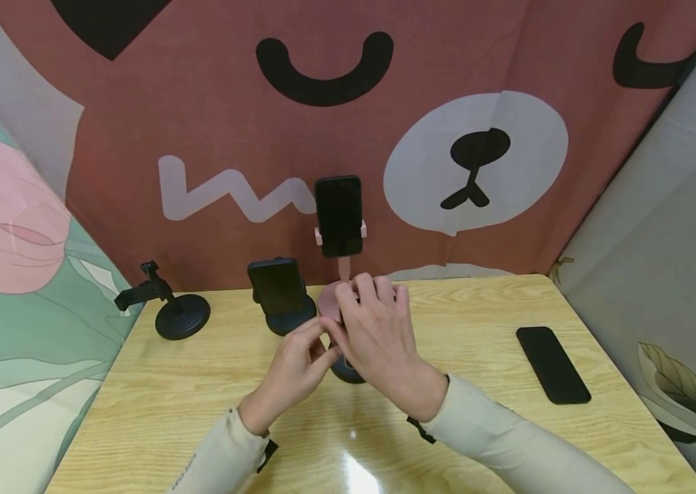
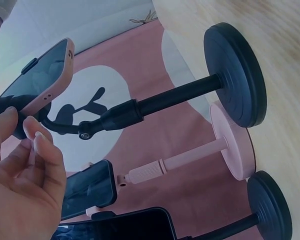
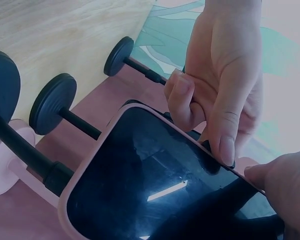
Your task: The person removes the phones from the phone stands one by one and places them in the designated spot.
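Note:
A phone (image 3: 145, 170) in a pink case sits in the black clamp of a desk phone stand (image 2: 175, 100), whose round base rests on the table. My left hand (image 1: 298, 363) pinches the clamp at the phone's long edge, its thumb (image 3: 227, 145) and fingertips close together there. From the other side my right hand (image 1: 378, 329) grips the phone, fingers curled over its far side in the head view. That hand hides most of the phone in the head view. In the left wrist view, the screen faces up at a tilt.
Behind my hands stand a pink stand holding a phone (image 1: 339, 216) and a black stand holding another phone (image 1: 276, 285). A black stand (image 1: 182, 317) with a bare clamp is at the far left. A loose black phone (image 1: 553, 365) lies at the right. Printed cloth backs the table (image 1: 477, 412).

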Tool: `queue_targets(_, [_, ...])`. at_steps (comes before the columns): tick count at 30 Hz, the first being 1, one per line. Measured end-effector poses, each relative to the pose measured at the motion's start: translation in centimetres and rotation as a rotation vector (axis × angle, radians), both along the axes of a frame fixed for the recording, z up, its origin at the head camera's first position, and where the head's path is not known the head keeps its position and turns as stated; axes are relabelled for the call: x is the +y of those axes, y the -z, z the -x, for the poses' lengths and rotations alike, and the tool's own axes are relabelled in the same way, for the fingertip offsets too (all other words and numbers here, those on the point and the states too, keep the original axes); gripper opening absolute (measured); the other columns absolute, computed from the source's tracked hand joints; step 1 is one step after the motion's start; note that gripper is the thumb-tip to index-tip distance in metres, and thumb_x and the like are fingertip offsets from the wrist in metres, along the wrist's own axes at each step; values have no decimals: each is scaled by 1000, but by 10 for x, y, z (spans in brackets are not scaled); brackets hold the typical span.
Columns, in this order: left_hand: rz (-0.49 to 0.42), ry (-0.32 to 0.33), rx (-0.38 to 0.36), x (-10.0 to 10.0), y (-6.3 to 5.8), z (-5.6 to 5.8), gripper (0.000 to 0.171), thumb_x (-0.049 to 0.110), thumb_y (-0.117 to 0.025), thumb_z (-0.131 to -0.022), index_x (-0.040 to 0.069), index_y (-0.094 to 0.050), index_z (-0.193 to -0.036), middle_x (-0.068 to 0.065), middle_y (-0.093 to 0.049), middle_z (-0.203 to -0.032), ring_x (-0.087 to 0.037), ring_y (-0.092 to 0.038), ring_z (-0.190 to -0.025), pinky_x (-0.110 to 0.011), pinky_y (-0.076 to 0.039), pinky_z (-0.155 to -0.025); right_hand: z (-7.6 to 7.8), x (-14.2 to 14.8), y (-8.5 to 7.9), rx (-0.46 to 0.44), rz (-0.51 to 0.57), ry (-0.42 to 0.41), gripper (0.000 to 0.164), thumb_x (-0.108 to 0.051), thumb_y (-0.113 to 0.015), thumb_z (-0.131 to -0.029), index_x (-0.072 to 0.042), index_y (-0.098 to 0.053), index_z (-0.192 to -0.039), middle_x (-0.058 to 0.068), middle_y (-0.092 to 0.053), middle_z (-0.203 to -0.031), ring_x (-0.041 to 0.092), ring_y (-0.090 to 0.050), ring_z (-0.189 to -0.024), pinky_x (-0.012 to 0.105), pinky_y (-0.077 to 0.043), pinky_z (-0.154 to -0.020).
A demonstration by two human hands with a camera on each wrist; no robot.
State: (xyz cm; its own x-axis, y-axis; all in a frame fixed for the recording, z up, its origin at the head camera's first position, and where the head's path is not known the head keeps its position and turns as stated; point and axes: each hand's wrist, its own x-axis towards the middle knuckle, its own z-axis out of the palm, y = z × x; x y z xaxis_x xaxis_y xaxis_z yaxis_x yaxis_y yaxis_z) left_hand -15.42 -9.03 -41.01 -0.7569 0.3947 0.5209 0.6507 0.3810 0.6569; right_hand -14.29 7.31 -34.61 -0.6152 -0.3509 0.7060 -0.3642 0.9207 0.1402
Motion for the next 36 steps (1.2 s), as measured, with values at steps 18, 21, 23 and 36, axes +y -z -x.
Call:
queue_targets(18, [66,-59,71,2,1,-2,15,11,-73,-92,16,-59,-92,6,-52,-79,-1,-46,-63,-17,-44,-53,1,0,-1,38,-22,-16,33,-39,-78,-87,-13,-59,-95,7,-54,-89,25,-43,-78,37,-34,-63])
queue_targets(21, [80,-79,90,3,0,-4,17,11,-73,-91,17,-57,-90,7,-51,-78,-2,-46,-62,-17,-41,-52,1,0,-2,41,-25,-13,33,-39,-78,-87,-13,-60,-97,7,-53,-89,25,-43,-78,37,-34,-63])
queue_targets(23, [97,-101,110,3,0,-4,19,13,-74,-91,18,-56,-88,7,-50,-77,-1,-44,-61,-16,-39,-51,1,1,-2,36,-22,-13,34,-39,-78,-86,-13,-60,-99,7,-54,-89,25,-43,-78,37,-34,-63])
queue_targets(36, [127,-124,114,2,0,-5,21,23,-76,-91,22,-55,-86,9,-46,-74,2,-40,-59,-15,-32,-47,1,3,-3,4,-18,-20,37,-38,-79,-85,-13,-62,-107,7,-54,-91,25,-43,-80,37,-34,-64])
